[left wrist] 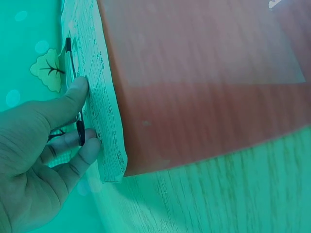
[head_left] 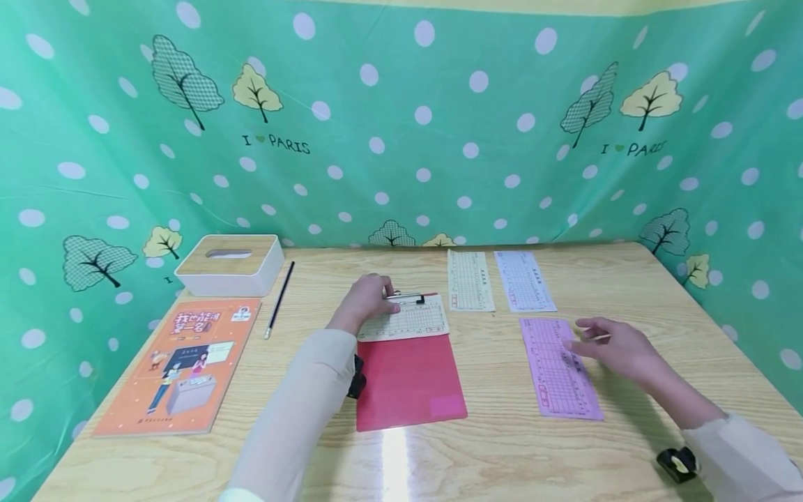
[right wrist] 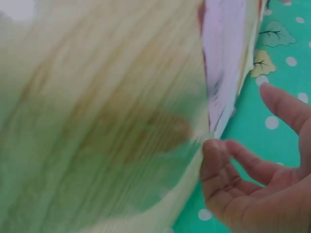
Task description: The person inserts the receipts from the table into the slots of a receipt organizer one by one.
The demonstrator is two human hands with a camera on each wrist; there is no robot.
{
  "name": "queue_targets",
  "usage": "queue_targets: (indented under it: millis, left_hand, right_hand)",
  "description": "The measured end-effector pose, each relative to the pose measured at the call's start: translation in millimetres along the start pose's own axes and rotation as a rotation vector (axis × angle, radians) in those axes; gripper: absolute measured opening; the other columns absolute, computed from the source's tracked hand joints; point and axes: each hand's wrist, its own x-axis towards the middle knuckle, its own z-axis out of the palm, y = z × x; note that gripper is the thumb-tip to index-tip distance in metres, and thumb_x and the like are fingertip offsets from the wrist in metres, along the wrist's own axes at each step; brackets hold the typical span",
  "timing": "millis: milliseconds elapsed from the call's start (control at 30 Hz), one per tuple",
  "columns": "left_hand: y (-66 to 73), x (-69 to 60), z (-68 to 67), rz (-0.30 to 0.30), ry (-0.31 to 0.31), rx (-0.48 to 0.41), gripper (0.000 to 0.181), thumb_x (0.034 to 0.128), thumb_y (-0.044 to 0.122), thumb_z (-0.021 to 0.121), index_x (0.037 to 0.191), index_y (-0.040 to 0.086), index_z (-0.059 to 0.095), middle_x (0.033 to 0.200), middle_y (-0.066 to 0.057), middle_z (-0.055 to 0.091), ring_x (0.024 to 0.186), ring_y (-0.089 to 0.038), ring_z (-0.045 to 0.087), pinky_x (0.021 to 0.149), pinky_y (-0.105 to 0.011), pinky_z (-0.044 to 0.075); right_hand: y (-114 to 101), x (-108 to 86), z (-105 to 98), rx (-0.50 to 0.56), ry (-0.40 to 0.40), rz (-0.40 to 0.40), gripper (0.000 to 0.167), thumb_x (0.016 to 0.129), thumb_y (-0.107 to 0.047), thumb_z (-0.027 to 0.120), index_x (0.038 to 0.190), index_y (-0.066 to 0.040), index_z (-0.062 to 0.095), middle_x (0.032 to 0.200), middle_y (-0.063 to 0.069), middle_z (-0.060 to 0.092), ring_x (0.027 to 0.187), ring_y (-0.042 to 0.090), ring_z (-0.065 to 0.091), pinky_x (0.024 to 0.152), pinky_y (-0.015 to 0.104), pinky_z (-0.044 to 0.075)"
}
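Observation:
A red clipboard (head_left: 410,383) lies at the middle of the table with a white printed slip (head_left: 417,321) across its top, under the metal clip (head_left: 408,298). My left hand (head_left: 370,301) is at that clip; in the left wrist view the hand (left wrist: 53,145) has its thumb on one side of the clip (left wrist: 80,111) and fingers on the other, pinching it. Over the right edge of a purple slip (head_left: 560,369) is my right hand (head_left: 617,348), fingers bent loosely and apart, holding nothing. The right wrist view shows that hand (right wrist: 262,179) near the purple slip (right wrist: 223,58).
A cream slip (head_left: 470,281) and a pale blue slip (head_left: 524,281) lie at the back, right of the clipboard. On the left are an orange book (head_left: 182,366), a dark pencil (head_left: 279,300) and a white tissue box (head_left: 232,268) with a wooden top. A patterned green cloth (head_left: 401,125) hangs behind.

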Motion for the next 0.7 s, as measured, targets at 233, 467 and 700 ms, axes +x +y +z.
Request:
queue_targets:
  millis: [233, 467, 700]
  left_hand:
    - [-3.8, 2.9, 2.6, 0.012, 0.011, 0.000, 0.022, 0.0886, 0.020, 0.082, 0.098, 0.005, 0.070, 0.107, -0.013, 0.067, 0.100, -0.028, 0.058, 0.092, -0.040, 0.049]
    - [-0.9, 0.1, -0.8, 0.010, -0.002, 0.007, 0.021, 0.0896, 0.020, 0.080, 0.098, 0.005, 0.069, 0.107, -0.013, 0.066, 0.099, -0.027, 0.058, 0.093, -0.042, 0.048]
    - [0.7, 0.8, -1.1, 0.003, -0.014, 0.022, 0.023, 0.0894, 0.021, 0.081, 0.098, 0.005, 0.067, 0.106, -0.012, 0.065, 0.099, -0.027, 0.056, 0.093, -0.042, 0.048]
  right_hand:
    - [3.3, 0.9, 4.7, -0.047, -0.064, 0.063, 0.083, 0.087, -0.047, 0.078, 0.128, 0.018, 0.048, 0.108, 0.025, 0.055, 0.094, 0.033, 0.052, 0.074, 0.038, 0.046]
    - [-5.1, 1.0, 12.7, -0.106, -0.070, 0.043, 0.081, 0.077, -0.045, 0.087, 0.115, 0.016, 0.050, 0.093, 0.015, 0.052, 0.081, 0.026, 0.048, 0.066, 0.034, 0.042]
    - [-9.7, 1.6, 13.6, -0.145, -0.056, 0.062, 0.069, 0.074, -0.041, 0.090, 0.107, 0.008, 0.055, 0.092, 0.013, 0.055, 0.081, 0.026, 0.049, 0.066, 0.033, 0.041]
